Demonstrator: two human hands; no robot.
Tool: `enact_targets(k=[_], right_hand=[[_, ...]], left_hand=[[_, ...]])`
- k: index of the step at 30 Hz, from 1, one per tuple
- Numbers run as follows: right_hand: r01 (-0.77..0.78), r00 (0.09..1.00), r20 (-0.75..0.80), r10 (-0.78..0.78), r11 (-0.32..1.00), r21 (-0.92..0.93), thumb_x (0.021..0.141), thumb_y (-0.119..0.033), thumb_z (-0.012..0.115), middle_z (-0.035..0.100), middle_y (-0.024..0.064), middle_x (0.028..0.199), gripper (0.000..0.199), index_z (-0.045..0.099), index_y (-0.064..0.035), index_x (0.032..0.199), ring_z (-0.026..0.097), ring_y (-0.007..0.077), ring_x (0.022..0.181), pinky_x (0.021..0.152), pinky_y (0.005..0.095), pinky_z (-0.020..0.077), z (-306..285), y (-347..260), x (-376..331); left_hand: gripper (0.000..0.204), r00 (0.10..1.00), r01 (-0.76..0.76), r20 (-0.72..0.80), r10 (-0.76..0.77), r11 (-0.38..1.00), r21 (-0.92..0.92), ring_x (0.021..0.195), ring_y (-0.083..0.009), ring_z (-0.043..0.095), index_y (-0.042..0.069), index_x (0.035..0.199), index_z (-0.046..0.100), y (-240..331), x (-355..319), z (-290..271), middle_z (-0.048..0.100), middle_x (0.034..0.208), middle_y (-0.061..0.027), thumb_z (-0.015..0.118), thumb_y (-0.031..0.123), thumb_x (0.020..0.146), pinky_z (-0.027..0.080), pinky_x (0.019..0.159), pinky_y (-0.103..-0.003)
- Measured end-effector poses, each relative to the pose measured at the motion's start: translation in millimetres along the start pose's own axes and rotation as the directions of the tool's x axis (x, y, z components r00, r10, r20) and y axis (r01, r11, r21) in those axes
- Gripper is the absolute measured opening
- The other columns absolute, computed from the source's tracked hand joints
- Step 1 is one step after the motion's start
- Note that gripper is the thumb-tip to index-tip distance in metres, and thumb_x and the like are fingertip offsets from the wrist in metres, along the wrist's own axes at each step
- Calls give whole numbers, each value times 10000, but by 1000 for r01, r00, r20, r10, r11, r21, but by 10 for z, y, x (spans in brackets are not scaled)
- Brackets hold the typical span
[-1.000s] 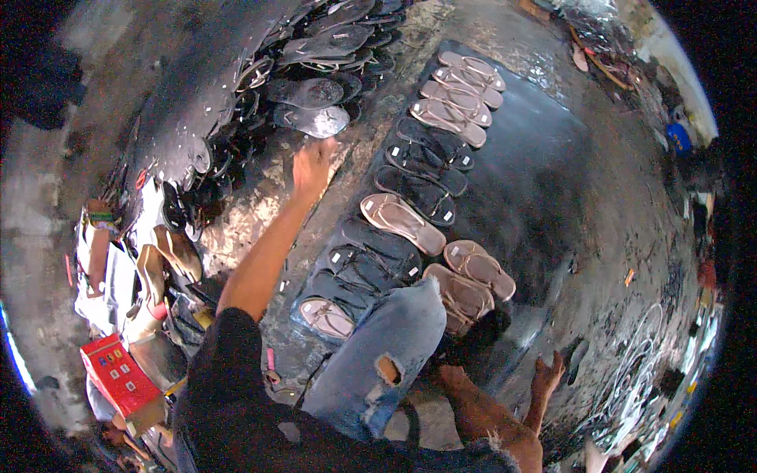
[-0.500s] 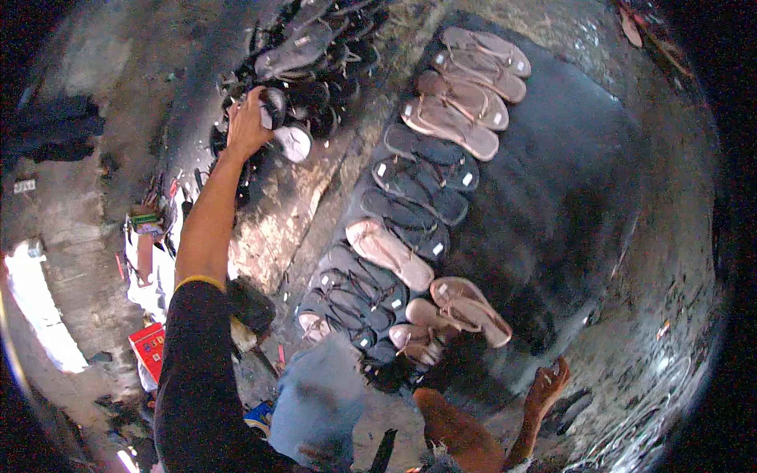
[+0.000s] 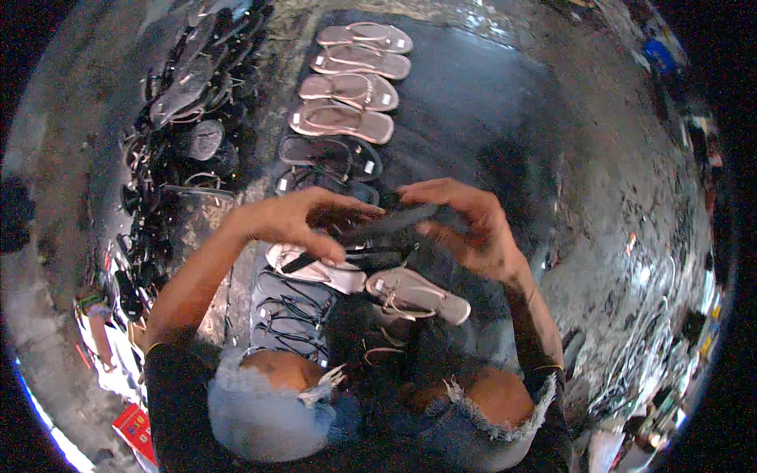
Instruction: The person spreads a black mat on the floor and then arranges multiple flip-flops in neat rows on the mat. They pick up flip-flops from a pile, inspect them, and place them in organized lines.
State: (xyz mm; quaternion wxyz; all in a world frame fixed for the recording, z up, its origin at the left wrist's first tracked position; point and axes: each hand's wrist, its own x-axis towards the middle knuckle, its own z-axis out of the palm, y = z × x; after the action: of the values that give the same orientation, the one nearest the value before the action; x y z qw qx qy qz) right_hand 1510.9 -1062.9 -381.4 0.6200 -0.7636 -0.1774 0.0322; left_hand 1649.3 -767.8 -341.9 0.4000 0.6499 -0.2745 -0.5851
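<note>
Both hands are raised in front of me over the row of sandals. My left hand (image 3: 288, 222) is curled round one end of a black sandal (image 3: 390, 225), its thumb below and fingers on top. At the other end, my right hand (image 3: 477, 230) grips it between thumb and fingers. The sandal is smeared by motion, and a second dark strip just under it may be its pair; I cannot tell. Beneath the hands lie a pale tan sandal (image 3: 335, 273) and a brown sandal (image 3: 418, 295). The hands hide part of the row.
Brown flip-flops (image 3: 343, 121) and black sandals (image 3: 327, 154) lie side by side on a dark mat (image 3: 465, 94). To the left is a heap of black sandals (image 3: 185, 98). Strappy dark sandals (image 3: 288, 311) lie near my knee. A red box (image 3: 136, 433) sits at lower left.
My left hand has come from the heap at the left to the middle, bringing a black sandal. My right hand has risen from the lower right and taken hold too. The view has turned.
</note>
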Motion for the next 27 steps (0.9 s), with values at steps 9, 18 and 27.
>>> enact_targets(k=[9,18,27], right_hand=[[-290,674,-391,627,711,641,1096,-326,561,686,25,1099,369,641,-9,1268,626,101,941,886,268,534,200,36,-987],[-462,564,-459,687,723,514,1069,-223,619,698,72,1237,427,573,19,1417,682,166,1079,955,340,569,772,713,-1583],[-522,441,-600,667,735,433,910,-111,811,675,164,1203,486,614,-58,1351,686,186,987,850,323,590,1042,1041,-1996]], left_hand=[[373,859,-203,-445,253,966,158,951,-76,616,24,1233,748,-317,395,523,731,1021,18,781,265,950,497,880,-257],[609,669,-209,-728,-147,904,-374,974,-258,701,-62,1376,542,-1296,736,1060,678,1089,-194,847,110,877,700,722,-371],[388,605,227,-789,107,927,299,828,-297,770,3,1041,786,-1538,903,1374,781,921,-175,922,227,754,598,789,-379]])
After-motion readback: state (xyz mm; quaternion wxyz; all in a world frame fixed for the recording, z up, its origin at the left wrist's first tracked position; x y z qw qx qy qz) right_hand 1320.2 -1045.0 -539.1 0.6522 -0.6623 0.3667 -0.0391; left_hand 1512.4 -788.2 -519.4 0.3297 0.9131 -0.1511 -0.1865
